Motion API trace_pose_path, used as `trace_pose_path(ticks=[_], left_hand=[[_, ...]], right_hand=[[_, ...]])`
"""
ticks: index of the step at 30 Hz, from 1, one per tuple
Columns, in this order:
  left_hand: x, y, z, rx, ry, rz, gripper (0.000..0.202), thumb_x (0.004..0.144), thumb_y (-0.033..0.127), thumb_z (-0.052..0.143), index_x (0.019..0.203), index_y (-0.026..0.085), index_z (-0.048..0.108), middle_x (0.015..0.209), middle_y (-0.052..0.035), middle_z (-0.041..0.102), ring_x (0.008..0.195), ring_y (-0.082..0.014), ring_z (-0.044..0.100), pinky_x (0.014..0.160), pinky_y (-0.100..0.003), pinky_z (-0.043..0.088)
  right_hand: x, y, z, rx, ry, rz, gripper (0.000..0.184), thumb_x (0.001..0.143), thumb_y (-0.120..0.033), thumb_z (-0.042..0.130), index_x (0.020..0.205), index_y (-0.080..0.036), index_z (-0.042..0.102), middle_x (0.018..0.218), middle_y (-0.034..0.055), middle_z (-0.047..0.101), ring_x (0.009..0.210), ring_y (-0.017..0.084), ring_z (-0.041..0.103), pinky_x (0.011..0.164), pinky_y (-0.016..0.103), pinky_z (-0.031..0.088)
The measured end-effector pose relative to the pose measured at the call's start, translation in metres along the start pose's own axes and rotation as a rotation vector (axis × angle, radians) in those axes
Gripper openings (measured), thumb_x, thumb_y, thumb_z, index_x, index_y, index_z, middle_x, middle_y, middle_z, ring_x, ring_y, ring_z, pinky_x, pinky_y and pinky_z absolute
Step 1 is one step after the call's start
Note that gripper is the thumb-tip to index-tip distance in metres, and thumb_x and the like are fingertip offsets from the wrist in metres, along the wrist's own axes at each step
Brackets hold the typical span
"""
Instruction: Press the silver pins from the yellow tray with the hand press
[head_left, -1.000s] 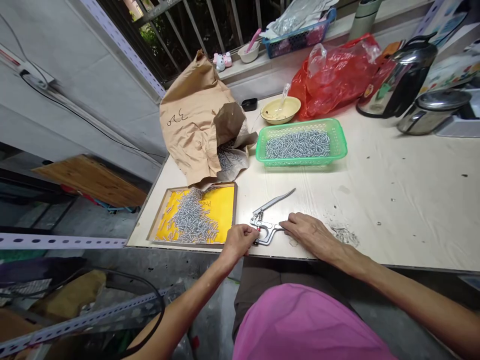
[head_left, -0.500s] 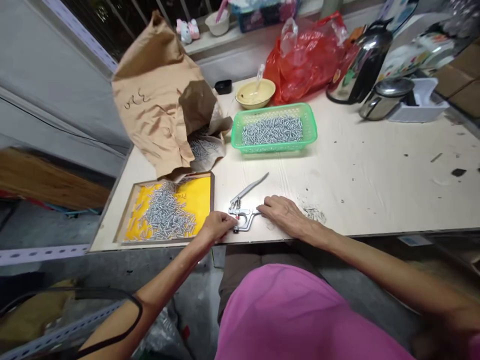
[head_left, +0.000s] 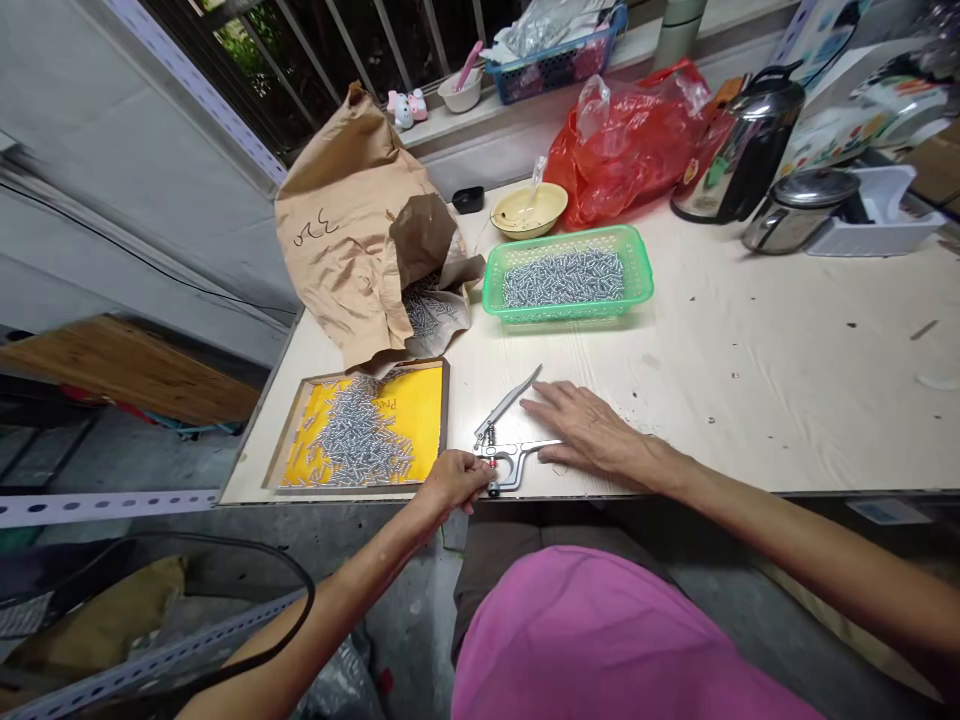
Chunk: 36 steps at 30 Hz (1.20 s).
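Note:
Snap-fastener pliers (head_left: 511, 462) lie near the table's front edge, the upper lever raised away from the lower handle. At their jaw end, beside a small red part, my left hand (head_left: 457, 480) is closed in a pinch. What sits between those fingertips is hidden. My right hand (head_left: 589, 425) rests with fingers apart over the end of the lower handle, its index fingertip close to the raised lever. Left of the pliers, a shallow tray (head_left: 445, 420) with a yellow bottom holds a heap of small silver metal pieces (head_left: 360, 440).
A green basket (head_left: 641, 280) of similar pieces stands beyond the pliers. Behind the tray leans an open brown paper bag (head_left: 352, 240). Farther back are a yellow bowl (head_left: 551, 208), a red plastic bag (head_left: 626, 150), a kettle (head_left: 739, 150) and a metal pot (head_left: 799, 210).
My right hand has spread its fingers, which lay closer together on the handle before. My left hand still pinches at the jaw. The whole view has shifted slightly.

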<state>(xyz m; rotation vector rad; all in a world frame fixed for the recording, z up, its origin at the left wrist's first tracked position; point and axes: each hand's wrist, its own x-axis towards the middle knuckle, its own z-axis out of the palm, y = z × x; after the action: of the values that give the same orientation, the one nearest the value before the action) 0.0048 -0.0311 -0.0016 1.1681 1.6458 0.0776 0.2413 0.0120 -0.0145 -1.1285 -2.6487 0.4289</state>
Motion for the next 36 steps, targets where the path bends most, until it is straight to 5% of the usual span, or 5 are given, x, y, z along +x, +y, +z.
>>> trace_pose_path(ticks=[7,20,27,32,36], left_hand=[[-0.004,-0.005,0.007,-0.074,0.053,-0.032,0.035,0.067,0.047,0.068,0.065,0.014,0.058,0.043,0.0071,0.043,0.036,-0.0048,0.039,0.035,-0.016,0.034],[-0.013,-0.005,0.011,-0.098,0.097,-0.061,0.032,0.076,0.044,0.061,0.063,0.015,0.054,0.044,0.0060,0.044,0.036,-0.0076,0.041,0.039,-0.021,0.037],[-0.027,0.006,0.017,0.538,0.479,0.488,0.018,0.087,0.032,0.052,0.089,0.017,0.062,0.091,-0.0071,0.063,0.089,-0.0208,0.058,0.078,-0.034,0.046],[0.002,0.025,0.027,0.773,0.395,0.783,0.047,0.081,0.027,0.062,0.124,0.016,0.047,0.133,-0.0134,0.047,0.123,-0.0279,0.041,0.099,-0.044,0.039],[0.021,0.037,0.027,0.848,0.302,0.749,0.054,0.079,0.030,0.064,0.128,0.019,0.043,0.126,-0.0105,0.052,0.113,-0.0261,0.048,0.095,-0.042,0.042]], right_hand=[[0.031,0.021,0.003,-0.077,-0.189,-0.101,0.101,0.062,-0.066,0.068,0.139,-0.009,0.034,0.142,0.0232,0.034,0.134,0.040,0.021,0.104,0.058,0.022],[0.023,-0.002,-0.013,-0.124,-0.188,-0.051,0.052,0.072,-0.049,0.071,0.105,-0.011,0.057,0.104,0.0127,0.058,0.096,0.027,0.048,0.080,0.037,0.036],[0.016,-0.003,-0.003,-0.077,-0.135,-0.057,0.039,0.076,-0.040,0.070,0.101,-0.013,0.056,0.099,0.0109,0.056,0.094,0.025,0.047,0.074,0.034,0.036],[0.014,-0.002,0.005,-0.104,-0.117,-0.056,0.043,0.078,-0.041,0.068,0.106,-0.011,0.055,0.102,0.0116,0.056,0.096,0.026,0.047,0.077,0.036,0.038],[0.008,-0.003,-0.005,-0.105,-0.145,-0.019,0.052,0.075,-0.043,0.069,0.111,-0.010,0.053,0.106,0.0135,0.056,0.097,0.027,0.048,0.080,0.037,0.040]])
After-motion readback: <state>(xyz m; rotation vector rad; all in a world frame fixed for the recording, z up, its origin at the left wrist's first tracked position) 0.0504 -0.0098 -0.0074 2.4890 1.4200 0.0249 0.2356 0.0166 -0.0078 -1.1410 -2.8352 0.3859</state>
